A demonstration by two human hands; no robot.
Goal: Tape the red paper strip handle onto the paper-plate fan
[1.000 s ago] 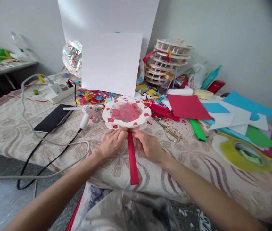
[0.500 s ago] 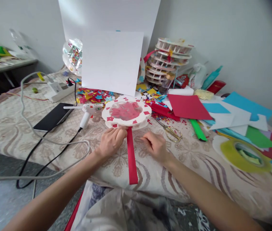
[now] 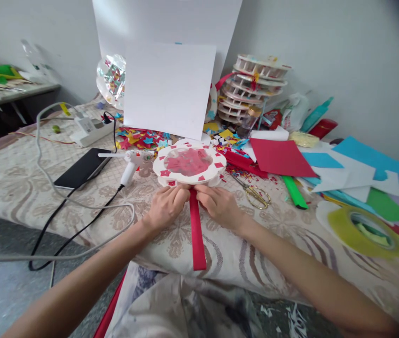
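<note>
A white flower-shaped paper lantern disc (image 3: 189, 164) with red cut-outs and a clear window lies on the patterned tablecloth (image 3: 19, 178). A long red paper strip (image 3: 196, 230) runs from its near edge toward me, over the table's front edge. My left hand (image 3: 166, 205) has its fingers curled and pinches the strip's top where it meets the disc. My right hand (image 3: 219, 205) presses on the same joint from the right side, fingers closed on the strip.
A white glue gun (image 3: 130, 165) with black cord lies left of the disc, beside a black phone (image 3: 81, 168) and a power strip (image 3: 89, 129). Gold scissors (image 3: 255, 193), coloured paper sheets (image 3: 278, 157), a yellow tape roll (image 3: 366, 225) and stacked discs (image 3: 252, 89) fill the right.
My right hand drew back to the right off the strip half a second ago and has now returned to the joint under the disc. The left hand stayed put.
</note>
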